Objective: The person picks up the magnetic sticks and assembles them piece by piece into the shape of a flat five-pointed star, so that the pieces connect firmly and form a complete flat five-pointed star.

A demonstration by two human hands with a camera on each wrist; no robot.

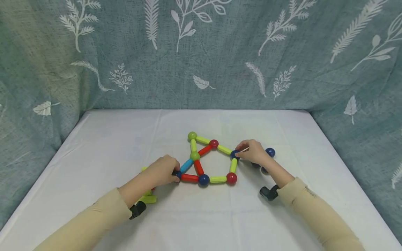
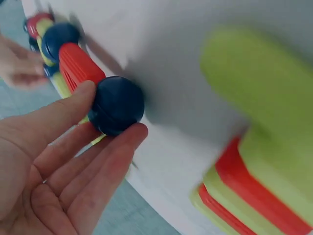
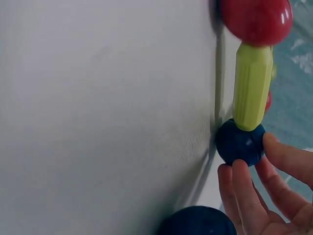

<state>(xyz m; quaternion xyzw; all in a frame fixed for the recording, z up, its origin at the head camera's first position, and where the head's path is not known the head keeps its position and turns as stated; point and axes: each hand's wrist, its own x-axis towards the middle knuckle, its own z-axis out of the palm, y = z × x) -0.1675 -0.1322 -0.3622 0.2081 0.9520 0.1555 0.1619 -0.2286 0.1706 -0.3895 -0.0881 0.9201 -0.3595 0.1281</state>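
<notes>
A flat frame of toy building rods and balls lies on the white table, joined end to end. My left hand (image 1: 163, 170) pinches the dark blue ball (image 2: 117, 105) at the frame's left corner, where a light blue rod (image 1: 186, 165) and a red rod (image 1: 190, 178) meet. At the right corner, my right hand (image 1: 252, 151) holds another dark blue ball (image 3: 239, 142) between thumb and fingers. A lime rod (image 3: 252, 88) runs from that ball to a red ball (image 1: 231, 178). Lime balls (image 1: 194, 156) and a red ball (image 1: 214, 144) form the far joints.
Beside my left wrist, partly hidden by the arm, lies a pile of lime and red rods (image 1: 147, 199). Several loose dark blue balls (image 1: 270, 152) sit behind my right forearm. A patterned teal curtain (image 1: 201, 94) hangs along the table's far edge.
</notes>
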